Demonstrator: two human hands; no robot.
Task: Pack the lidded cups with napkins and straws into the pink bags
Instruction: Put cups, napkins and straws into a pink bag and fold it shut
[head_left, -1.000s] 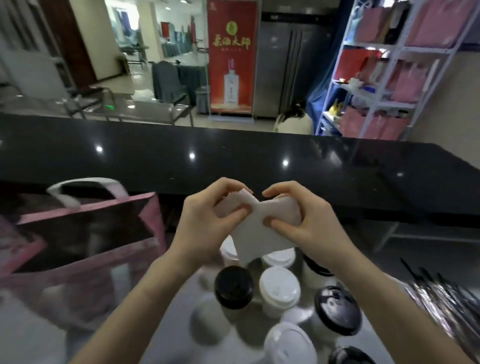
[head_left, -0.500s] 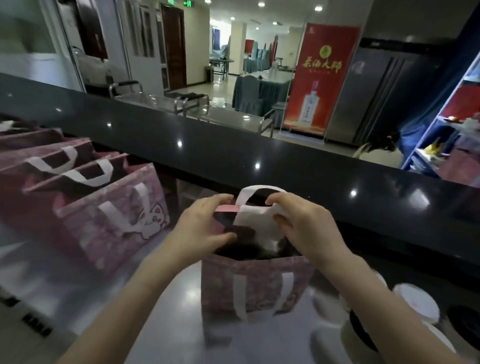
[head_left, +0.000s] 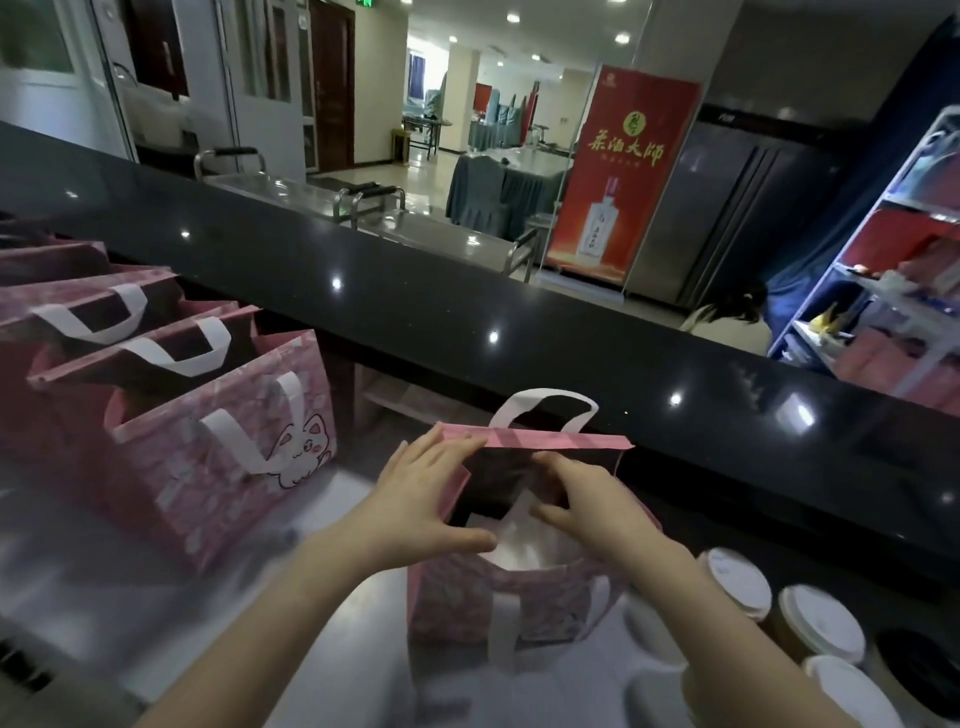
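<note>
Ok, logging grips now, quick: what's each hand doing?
Left hand: open, straight fingers spreading the pink bag.
Right hand: at the napkin inside; grip cannot be told.

The front bag (head_left: 457, 603) is pink with a paler blotchy print, dark inside, with white handles (head_left: 504, 623), and a white napkin (head_left: 519, 545) shows in its mouth. The bags on the left (head_left: 208, 467) are the same pink, the nearest printed with a white cat (head_left: 301, 457). Most cups (head_left: 737, 577) have white lids and one has a black lid (head_left: 919, 670); the ledge (head_left: 415, 291) behind is glossy black.
</note>
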